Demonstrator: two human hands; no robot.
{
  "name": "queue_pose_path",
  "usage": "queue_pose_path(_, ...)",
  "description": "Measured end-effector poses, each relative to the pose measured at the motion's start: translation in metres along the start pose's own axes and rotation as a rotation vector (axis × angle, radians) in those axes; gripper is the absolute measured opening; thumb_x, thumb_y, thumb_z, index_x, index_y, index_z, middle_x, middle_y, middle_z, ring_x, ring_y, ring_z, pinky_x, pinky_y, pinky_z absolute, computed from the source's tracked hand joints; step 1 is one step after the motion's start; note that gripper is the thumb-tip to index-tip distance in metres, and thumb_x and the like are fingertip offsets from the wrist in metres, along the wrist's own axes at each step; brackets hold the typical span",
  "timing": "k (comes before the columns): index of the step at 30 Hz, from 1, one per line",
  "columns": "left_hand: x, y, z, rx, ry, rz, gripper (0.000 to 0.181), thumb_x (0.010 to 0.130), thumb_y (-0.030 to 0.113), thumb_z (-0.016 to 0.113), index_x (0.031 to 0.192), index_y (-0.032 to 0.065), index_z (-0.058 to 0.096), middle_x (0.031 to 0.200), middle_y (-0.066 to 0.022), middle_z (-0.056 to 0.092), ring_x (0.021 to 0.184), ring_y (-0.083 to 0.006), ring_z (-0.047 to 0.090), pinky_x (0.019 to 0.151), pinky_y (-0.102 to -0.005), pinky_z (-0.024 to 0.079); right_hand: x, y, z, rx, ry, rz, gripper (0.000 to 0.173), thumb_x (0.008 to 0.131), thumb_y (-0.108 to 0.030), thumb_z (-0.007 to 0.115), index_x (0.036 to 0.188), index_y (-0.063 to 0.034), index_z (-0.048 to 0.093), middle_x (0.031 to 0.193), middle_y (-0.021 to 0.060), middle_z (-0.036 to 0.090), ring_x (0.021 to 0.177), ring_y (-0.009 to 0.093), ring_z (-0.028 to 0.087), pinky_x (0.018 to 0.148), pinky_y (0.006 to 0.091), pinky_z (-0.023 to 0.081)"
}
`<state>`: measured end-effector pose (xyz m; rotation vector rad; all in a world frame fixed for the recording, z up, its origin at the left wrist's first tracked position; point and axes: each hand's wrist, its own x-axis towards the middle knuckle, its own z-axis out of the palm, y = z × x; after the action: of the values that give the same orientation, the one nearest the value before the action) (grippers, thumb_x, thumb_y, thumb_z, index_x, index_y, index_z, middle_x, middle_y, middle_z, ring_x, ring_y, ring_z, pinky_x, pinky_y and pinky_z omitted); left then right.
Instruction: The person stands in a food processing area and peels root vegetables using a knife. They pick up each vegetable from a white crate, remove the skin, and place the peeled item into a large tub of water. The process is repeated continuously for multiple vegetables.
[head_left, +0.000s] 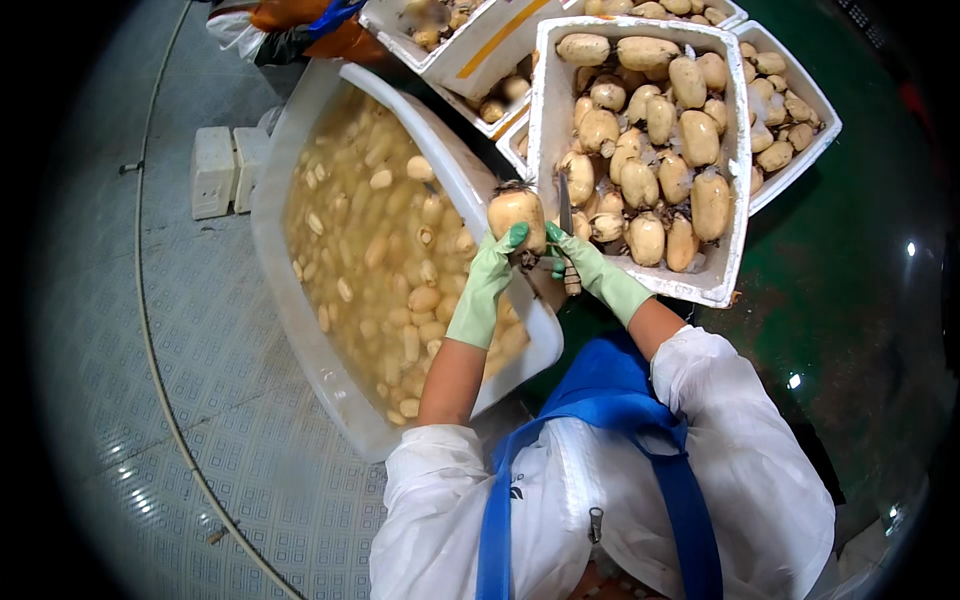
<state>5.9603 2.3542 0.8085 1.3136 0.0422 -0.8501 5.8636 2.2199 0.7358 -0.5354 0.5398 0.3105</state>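
Note:
My left hand (487, 277), in a pale green rubber glove, grips a lotus root segment (516, 216) with dark fibres at its top end and a dark stub at the bottom. Close beside it on the right, my right hand (589, 262), gloved alike, holds a knife (568, 232) by its handle, blade pointing away from me. The root is above the rim of a large white plastic tub (532, 315), where many lotus root pieces (424, 298) lie in murky yellowish water. To the right, a white foam box (739, 150) holds unpeeled-looking lotus root segments (699, 139) with bits of ice.
More foam boxes of lotus roots (817, 142) stand behind and right of the nearest box. White foam blocks (214, 172) sit left of the tub. A hose (142, 300) curves across the tiled floor. Part of another person in orange (296, 22) shows at the top left.

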Motion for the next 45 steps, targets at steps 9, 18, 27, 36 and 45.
queue_pose_path(9, 0.01, 0.007, -0.051, 0.779, -0.068, -0.267, 0.069, 0.057, 0.022, 0.085, 0.114, -0.0001, 0.053, 0.092, -0.0096, 0.064, 0.071, -0.0149, 0.062, 0.06, -0.0288, 0.053, -0.034, -0.051, 0.026, -1.095, 0.156, 0.139, 0.033, 0.081, -0.038, 0.054, 0.088, -0.0072, 0.061, 0.069, 0.0078, 0.063, 0.056, 0.014, 0.061, 0.055, 0.0295, 0.048)
queue_pose_path(18, 0.016, -0.04, -0.098, 1.096, -0.142, -0.093, 0.078, 0.053, 0.023, 0.085, 0.119, 0.0008, 0.05, 0.109, -0.0105, 0.061, 0.098, -0.0202, 0.059, 0.085, -0.0313, 0.049, -0.04, -0.011, 0.042, -1.065, 0.098, 0.173, 0.039, 0.085, -0.038, 0.044, 0.088, -0.0017, 0.059, 0.062, 0.0128, 0.059, 0.045, 0.024, 0.055, 0.049, 0.0373, 0.047)
queue_pose_path(27, 0.026, -0.017, -0.057, 0.776, -0.112, -0.415, 0.07, 0.06, 0.036, 0.079, 0.114, 0.0003, 0.052, 0.102, -0.014, 0.062, 0.094, -0.028, 0.061, 0.082, -0.0341, 0.051, -0.002, 0.025, -0.007, -0.874, 0.017, 0.415, 0.028, 0.086, -0.025, 0.048, 0.083, -0.0008, 0.062, 0.07, 0.0123, 0.063, 0.045, 0.022, 0.055, 0.035, 0.0339, 0.041)
queue_pose_path(36, 0.028, -0.005, -0.035, 1.48, -0.196, -0.213, 0.072, 0.052, 0.04, 0.079, 0.106, -0.0015, 0.055, 0.101, -0.0205, 0.061, 0.092, -0.0329, 0.06, 0.079, -0.0388, 0.049, 0.012, 0.011, -0.02, -0.712, 0.012, 0.622, 0.021, 0.083, -0.022, 0.054, 0.087, -0.003, 0.062, 0.069, 0.0071, 0.054, 0.05, 0.018, 0.05, 0.035, 0.0293, 0.032)
queue_pose_path(45, 0.038, -0.007, -0.029, 1.543, -0.206, -0.287, 0.072, 0.053, 0.041, 0.079, 0.106, -0.0006, 0.055, 0.1, -0.0212, 0.061, 0.092, -0.035, 0.06, 0.08, -0.039, 0.049, 0.016, -0.036, -0.04, -0.711, -0.206, 0.702, 0.019, 0.082, -0.026, 0.057, 0.083, -0.0083, 0.065, 0.065, 0.0027, 0.054, 0.049, 0.012, 0.05, 0.036, 0.0244, 0.032)
